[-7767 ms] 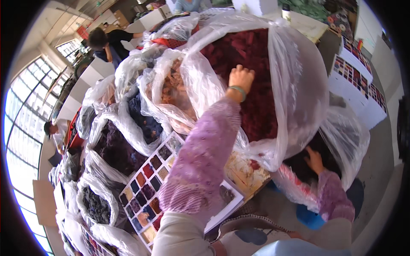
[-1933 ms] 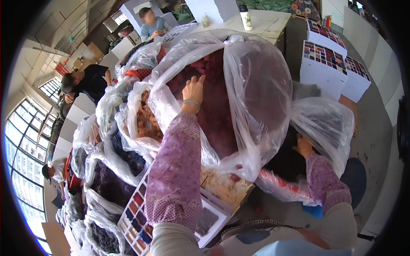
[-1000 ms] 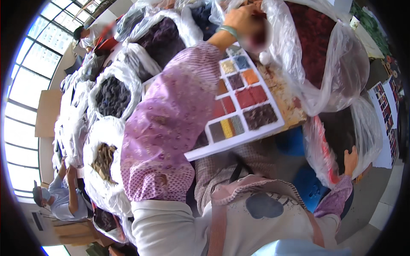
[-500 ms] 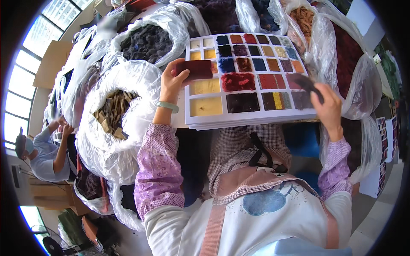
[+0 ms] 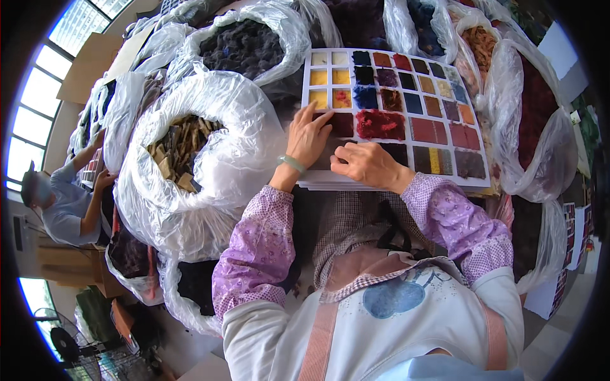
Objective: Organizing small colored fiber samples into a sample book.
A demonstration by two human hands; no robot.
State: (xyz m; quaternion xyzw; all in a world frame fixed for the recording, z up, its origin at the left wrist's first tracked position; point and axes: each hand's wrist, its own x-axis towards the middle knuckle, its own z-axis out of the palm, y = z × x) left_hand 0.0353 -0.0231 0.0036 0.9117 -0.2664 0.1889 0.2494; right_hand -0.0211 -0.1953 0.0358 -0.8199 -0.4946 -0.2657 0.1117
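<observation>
A white sample board [image 5: 454, 181] lies before me, its grid of cells filled with coloured fibre and fabric swatches. My left hand [image 5: 306, 141] rests at the board's left edge, fingers stretched out over a dark red swatch [image 5: 342, 126] in a left-column cell. Just below and to the right, my right hand [image 5: 373, 166] is closed, its curled fingertips pressed at the lower-left cell. A dark greyish swatch [image 5: 326, 157] shows between the two hands, partly hidden by them. Right of the dark red swatch sits a bright red fibre tuft [image 5: 380, 125].
A plastic-lined bag of brown pieces [image 5: 181, 149] stands at left, with a bag of dark grey fibre [image 5: 241, 47] beyond it. Bags of orange fibre [image 5: 480, 47] and dark red fibre [image 5: 537, 108] flank the right. A co-worker [image 5: 70, 206] holds a sample sheet at far left.
The dark red swatch has gone from my raised left hand onto the board. My right hand has moved from the board's right side to its lower left with the dark greyish swatch.
</observation>
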